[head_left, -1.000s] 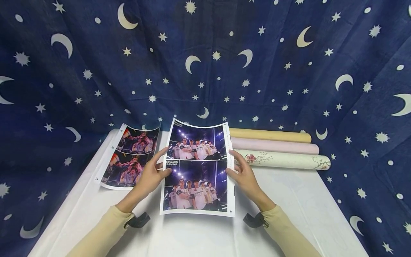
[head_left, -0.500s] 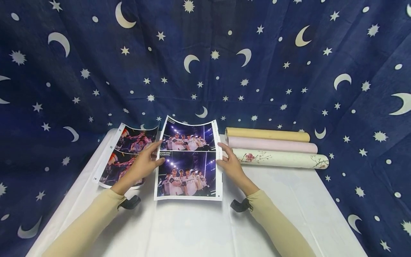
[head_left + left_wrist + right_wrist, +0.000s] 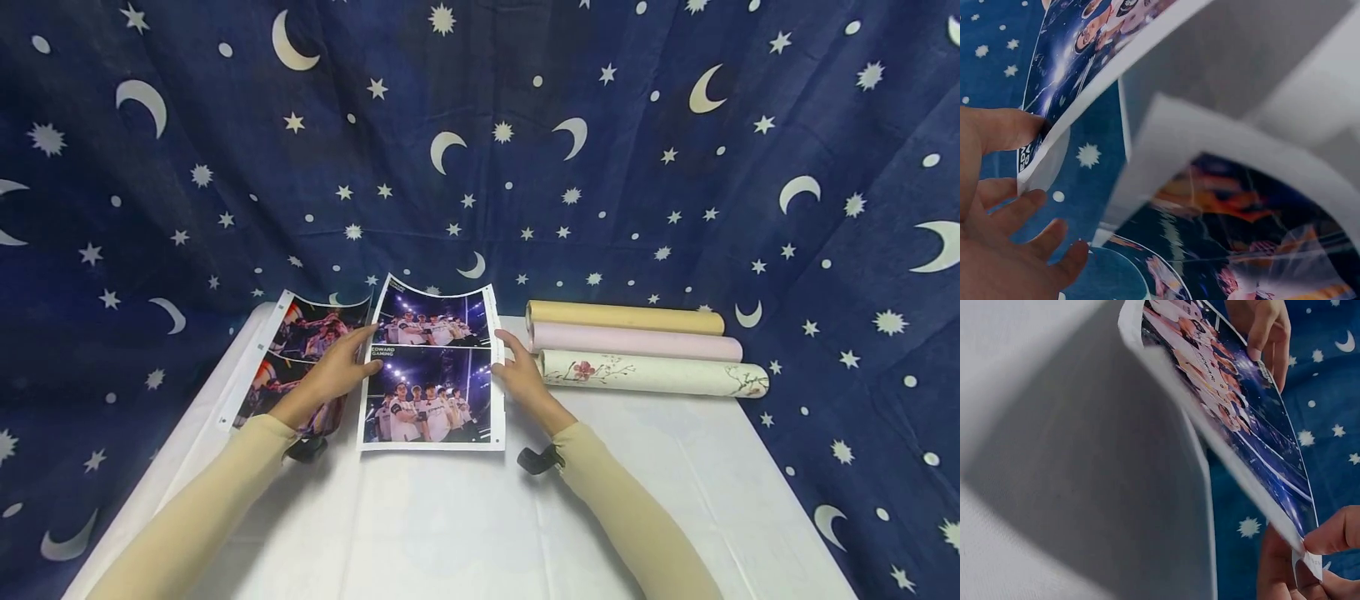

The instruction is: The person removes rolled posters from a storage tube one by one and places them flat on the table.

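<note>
A glossy photo print (image 3: pixel 429 400), white-bordered with two stacked pictures of a group in white shirts, is held up over the table between both hands. My left hand (image 3: pixel 336 367) pinches its left edge, thumb on the front; in the left wrist view the other fingers (image 3: pixel 1054 237) spread loosely behind it. The right hand (image 3: pixel 523 379) pinches the opposite edge, and in the right wrist view thumb and fingers nip the paper's corner (image 3: pixel 1310 565). A second photo print (image 3: pixel 315 329), with red and dark pictures, lies curled at the left, partly hidden behind my left forearm.
Three rolls lie side by side at the back right: a yellow one (image 3: pixel 626 317), a pink one (image 3: pixel 637 341) and a cream one with blossoms (image 3: pixel 660 374). A white cloth covers the table (image 3: pixel 442 533). Behind hangs a blue star-and-moon curtain (image 3: pixel 480 108).
Both hands have carried the photo print leftward and away from the body, closer to the second print. The grip on both edges stays. Rolls and second print stay put.
</note>
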`<state>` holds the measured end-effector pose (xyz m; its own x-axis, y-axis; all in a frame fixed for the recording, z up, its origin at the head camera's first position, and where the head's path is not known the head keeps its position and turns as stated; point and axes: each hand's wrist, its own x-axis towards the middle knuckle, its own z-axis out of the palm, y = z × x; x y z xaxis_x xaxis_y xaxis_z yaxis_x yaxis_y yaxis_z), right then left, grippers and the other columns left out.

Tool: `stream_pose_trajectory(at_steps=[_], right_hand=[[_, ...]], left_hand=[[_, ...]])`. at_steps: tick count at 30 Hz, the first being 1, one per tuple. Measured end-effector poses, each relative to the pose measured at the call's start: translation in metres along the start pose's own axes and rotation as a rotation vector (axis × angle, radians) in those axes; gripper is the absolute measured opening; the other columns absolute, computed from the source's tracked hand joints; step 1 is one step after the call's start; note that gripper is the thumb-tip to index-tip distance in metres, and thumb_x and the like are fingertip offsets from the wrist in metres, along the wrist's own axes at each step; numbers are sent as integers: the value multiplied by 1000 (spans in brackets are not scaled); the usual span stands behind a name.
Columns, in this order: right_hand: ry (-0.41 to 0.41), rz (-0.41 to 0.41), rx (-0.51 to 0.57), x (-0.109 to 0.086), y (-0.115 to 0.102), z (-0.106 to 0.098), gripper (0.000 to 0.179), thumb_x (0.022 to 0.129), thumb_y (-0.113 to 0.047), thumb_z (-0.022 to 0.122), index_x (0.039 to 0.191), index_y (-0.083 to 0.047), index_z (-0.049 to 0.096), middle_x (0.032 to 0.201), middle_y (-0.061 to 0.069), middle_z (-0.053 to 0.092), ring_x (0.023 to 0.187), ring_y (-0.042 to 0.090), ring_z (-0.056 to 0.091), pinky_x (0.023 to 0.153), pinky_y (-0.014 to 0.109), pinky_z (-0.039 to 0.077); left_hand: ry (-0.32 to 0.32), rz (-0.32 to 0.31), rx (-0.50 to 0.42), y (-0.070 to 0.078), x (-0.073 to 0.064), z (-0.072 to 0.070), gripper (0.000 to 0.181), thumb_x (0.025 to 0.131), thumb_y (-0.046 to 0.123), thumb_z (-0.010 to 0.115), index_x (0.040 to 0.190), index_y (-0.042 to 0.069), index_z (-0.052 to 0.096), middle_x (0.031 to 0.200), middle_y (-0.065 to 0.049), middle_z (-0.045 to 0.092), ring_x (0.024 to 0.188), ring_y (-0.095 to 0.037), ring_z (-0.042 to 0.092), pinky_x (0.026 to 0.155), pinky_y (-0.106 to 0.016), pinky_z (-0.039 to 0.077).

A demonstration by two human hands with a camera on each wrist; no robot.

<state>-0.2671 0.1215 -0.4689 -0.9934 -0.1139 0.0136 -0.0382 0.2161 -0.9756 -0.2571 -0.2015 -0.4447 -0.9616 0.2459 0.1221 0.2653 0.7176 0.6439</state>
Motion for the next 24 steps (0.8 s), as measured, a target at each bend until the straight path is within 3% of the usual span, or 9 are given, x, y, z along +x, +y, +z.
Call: stream_pose_trajectory(at_steps=[6,11,16,19,24], right_hand=[[0,46,-45,12,15,8,73,83,3,56,151,-15,36,140,22,51,75,12,59,60,23,51],[26,62,-105,20,26,11,72,83,1,59,150,-15,38,142,21,50,88,20,63,66,24,52],[35,95,-143,25,32,15,71,83,0,60,150,-12,38,147,20,45,107,29,62,88,36,54],[40,107,-156,30,31,20,71,82,-2,61,150,-12,39,147,20,46,113,32,60,101,45,48],[53,120,-199,35,34,25,72,80,-4,63,149,-9,41,149,22,46,128,36,52,115,49,36]], left_hand=[[-62,-8,44,-11,12,6,72,93,20,64,153,1,28,157,-26,28,146,-49,19,116,-67,18],[-60,24,104,-17,18,12,72,91,18,64,151,-3,30,156,-27,30,146,-52,14,115,-70,15],[-61,34,129,-19,21,18,71,91,17,63,150,-5,31,155,-30,28,145,-54,13,116,-69,12],[-70,9,107,-19,22,18,71,92,18,62,151,-5,29,157,-31,23,147,-52,10,117,-69,7],[-59,-9,83,-20,24,22,70,92,18,62,150,-5,30,158,-33,16,146,-53,10,117,-69,6]])
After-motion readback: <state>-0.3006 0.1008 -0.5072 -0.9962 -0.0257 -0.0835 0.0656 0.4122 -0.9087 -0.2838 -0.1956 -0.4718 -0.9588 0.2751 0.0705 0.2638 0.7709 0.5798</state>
